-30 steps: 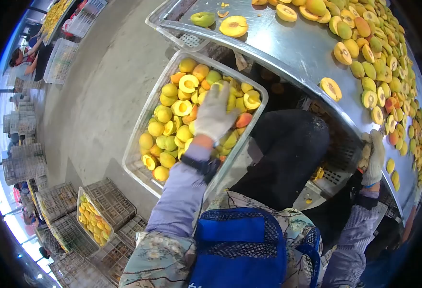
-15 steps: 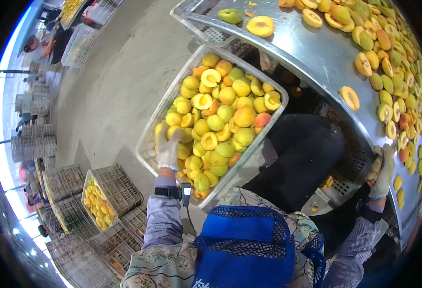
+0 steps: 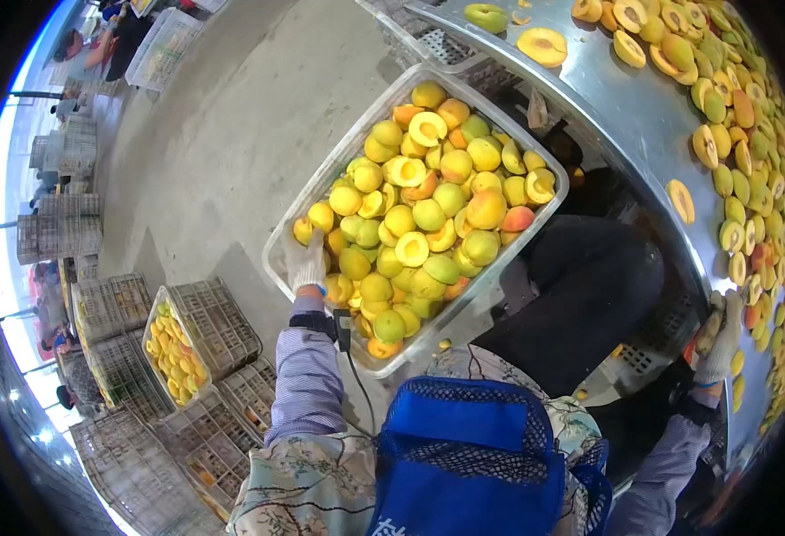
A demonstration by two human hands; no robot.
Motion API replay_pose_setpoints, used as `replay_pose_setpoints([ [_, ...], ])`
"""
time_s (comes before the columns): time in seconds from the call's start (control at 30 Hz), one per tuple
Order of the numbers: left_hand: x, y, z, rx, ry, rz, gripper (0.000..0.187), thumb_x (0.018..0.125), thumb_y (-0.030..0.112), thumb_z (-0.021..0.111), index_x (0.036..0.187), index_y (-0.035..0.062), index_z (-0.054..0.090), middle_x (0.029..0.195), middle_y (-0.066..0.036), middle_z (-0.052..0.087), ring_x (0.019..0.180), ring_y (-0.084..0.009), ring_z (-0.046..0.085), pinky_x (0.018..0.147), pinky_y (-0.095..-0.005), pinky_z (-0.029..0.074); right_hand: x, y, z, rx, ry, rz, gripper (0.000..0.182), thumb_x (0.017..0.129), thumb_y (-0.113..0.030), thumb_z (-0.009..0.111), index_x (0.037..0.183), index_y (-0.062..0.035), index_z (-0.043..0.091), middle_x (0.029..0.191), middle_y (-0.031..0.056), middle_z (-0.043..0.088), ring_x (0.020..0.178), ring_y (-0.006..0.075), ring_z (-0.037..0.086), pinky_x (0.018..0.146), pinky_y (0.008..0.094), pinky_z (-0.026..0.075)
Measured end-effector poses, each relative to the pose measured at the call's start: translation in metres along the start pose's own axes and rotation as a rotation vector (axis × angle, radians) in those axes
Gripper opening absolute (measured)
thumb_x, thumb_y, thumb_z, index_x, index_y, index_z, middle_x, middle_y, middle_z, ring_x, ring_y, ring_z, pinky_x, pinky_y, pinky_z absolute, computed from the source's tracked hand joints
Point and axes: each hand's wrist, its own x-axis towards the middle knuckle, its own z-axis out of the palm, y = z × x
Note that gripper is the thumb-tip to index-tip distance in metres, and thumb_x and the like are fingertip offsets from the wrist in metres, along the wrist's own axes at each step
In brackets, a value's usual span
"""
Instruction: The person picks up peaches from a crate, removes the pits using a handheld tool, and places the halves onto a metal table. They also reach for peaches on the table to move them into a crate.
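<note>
My left hand [image 3: 305, 261], in a white knit glove, is at the left corner of a crate [image 3: 339, 159] heaped with yellow-orange peach halves [image 3: 413, 248]. Its fingers are spread, touching fruit just inside the rim; part of them is hidden among the halves. My right hand [image 3: 720, 341], also gloved, with brown-stained fingers, is curled over the edge of a metal table [image 3: 607, 116]. No fruit can be made out in it. On the tabletop lie many cut halves [image 3: 732, 183], several with the brown pit side facing up.
At the lower left stand stacked crates [image 3: 218, 326], one tilted and filled with fruit. My knee [image 3: 607, 268] lies between the crate and the table. Beneath the table is another perforated crate [image 3: 656, 335]. Other people work far off at the upper left.
My left hand has shifted over the fruit toward the crate's left corner. My view has moved, so the crate and table appear farther right. My right hand stays at the table edge.
</note>
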Motion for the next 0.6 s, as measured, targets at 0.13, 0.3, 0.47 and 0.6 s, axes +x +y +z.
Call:
replay_pose_setpoints([
  [0.13,-0.016,0.002,-0.033,0.543,-0.016,0.066,0.068,0.083,0.029,0.068,0.141,0.0091,0.041,0.138,-0.025,0.047,0.127,-0.0376,0.047,0.106,-0.0413,0.039,0.019,0.013,-0.020,0.024,-0.141,0.048,0.024,0.098,-0.035,0.056,0.089,-0.0130,0.057,0.058,-0.0094,0.044,0.037,-0.0001,0.030,0.033,0.0157,0.020],
  [0.3,-0.025,-0.005,-0.031,0.624,-0.118,0.123,0.052,0.085,0.022,0.063,0.134,0.0130,0.047,0.138,-0.020,0.046,0.121,-0.0385,0.051,0.099,-0.0449,0.044,0.034,0.027,-0.033,0.151,-0.134,-0.036,0.025,0.097,-0.032,0.055,0.098,-0.0071,0.059,0.070,-0.0026,0.057,0.038,0.0034,0.038,0.032,0.0180,0.026],
  [0.47,-0.007,-0.032,-0.018,0.643,-0.127,-0.014,0.038,0.087,0.019,0.058,0.125,0.0142,0.054,0.132,-0.019,0.051,0.116,-0.0386,0.055,0.093,-0.0466,0.048,0.021,0.012,-0.034,0.034,-0.165,0.022,0.023,0.097,-0.031,0.056,0.099,-0.0078,0.058,0.073,-0.0029,0.058,0.044,0.0019,0.043,0.037,0.0159,0.031],
  [0.6,0.020,-0.014,-0.029,0.794,-0.240,0.159,0.034,0.087,0.017,0.056,0.121,0.0142,0.062,0.118,-0.015,0.063,0.107,-0.0351,0.061,0.087,-0.0436,0.050,0.013,0.009,-0.020,0.037,-0.094,0.011,0.024,0.097,-0.032,0.057,0.099,-0.0079,0.059,0.069,-0.0038,0.057,0.043,0.0012,0.042,0.036,0.0164,0.030],
])
